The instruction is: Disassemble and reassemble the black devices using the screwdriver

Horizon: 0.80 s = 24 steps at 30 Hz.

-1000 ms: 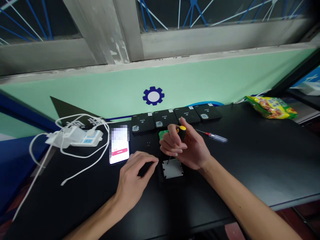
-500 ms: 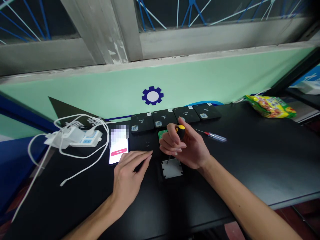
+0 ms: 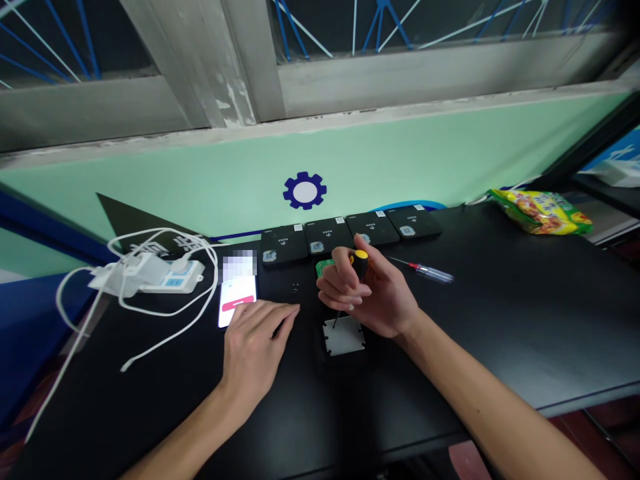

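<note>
My right hand (image 3: 367, 290) is wrapped round a screwdriver (image 3: 359, 265) with a black and yellow handle. Its thin shaft points down to the upper left part of a silver metal plate (image 3: 344, 335), which has notches along its edges and sits in a black case. Behind the fingers a green circuit board (image 3: 325, 267) shows in part. My left hand (image 3: 257, 340) is closed, thumb and fingertips together over the table; whatever they pinch, if anything, is too small to make out. Just beyond those fingertips lie several tiny screws (image 3: 295, 287).
Several flat black boxes (image 3: 327, 237) stand in a row by the wall. A lit phone (image 3: 237, 293) lies left of my left hand, near a white power strip (image 3: 175, 275) with looped cables. A clear-handled screwdriver (image 3: 433, 272) and a yellow-green snack bag (image 3: 543, 212) are on the right.
My left hand has shifted slightly left, with its fingertips drawn back a little from the screws. My right hand and the screwdriver stay nearly in place over the plate.
</note>
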{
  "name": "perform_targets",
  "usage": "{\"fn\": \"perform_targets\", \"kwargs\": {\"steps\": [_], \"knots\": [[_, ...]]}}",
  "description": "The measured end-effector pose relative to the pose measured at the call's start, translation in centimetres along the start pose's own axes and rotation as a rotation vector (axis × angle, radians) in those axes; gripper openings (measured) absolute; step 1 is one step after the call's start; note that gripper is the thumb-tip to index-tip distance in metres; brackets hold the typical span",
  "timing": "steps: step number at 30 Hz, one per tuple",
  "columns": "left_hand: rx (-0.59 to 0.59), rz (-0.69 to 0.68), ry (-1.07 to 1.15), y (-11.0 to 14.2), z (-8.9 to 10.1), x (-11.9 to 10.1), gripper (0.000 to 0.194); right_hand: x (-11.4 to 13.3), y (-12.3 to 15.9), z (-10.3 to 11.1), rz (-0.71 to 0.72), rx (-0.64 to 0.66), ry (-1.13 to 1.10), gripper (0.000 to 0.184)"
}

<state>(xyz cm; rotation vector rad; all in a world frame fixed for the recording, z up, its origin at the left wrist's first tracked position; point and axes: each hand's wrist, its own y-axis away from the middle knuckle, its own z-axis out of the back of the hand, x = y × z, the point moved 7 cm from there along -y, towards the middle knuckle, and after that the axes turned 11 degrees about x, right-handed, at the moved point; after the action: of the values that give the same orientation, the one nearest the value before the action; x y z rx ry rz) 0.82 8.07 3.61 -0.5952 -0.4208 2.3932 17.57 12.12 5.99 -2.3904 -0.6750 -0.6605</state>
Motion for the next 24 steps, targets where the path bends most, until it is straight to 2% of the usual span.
{"fn": "perform_targets", "kwargs": {"steps": [8, 13, 16, 21, 24], "knots": [[0.139, -0.069, -0.293, 0.2, -1.0, -0.4, 0.030, 0.0, 0.0, 0.1, -0.018, -0.019, 0.014, 0.066], [0.226, -0.044, -0.335, 0.3, -1.6, -0.3, 0.036, -0.1, 0.0, 0.1, -0.016, -0.031, 0.020, 0.066], [0.207, -0.037, -0.329, 0.2, -1.3, -0.5, 0.033, -0.1, 0.0, 0.1, -0.016, -0.032, 0.019, 0.066], [0.091, -0.037, -0.342, 0.1, -0.2, -1.2, 0.017, -0.1, 0.0, 0.2, -0.015, -0.037, 0.024, 0.067], [0.080, -0.019, -0.390, 0.2, -0.1, -1.3, 0.014, 0.0, 0.0, 0.3, -0.013, -0.043, 0.037, 0.067]]}}
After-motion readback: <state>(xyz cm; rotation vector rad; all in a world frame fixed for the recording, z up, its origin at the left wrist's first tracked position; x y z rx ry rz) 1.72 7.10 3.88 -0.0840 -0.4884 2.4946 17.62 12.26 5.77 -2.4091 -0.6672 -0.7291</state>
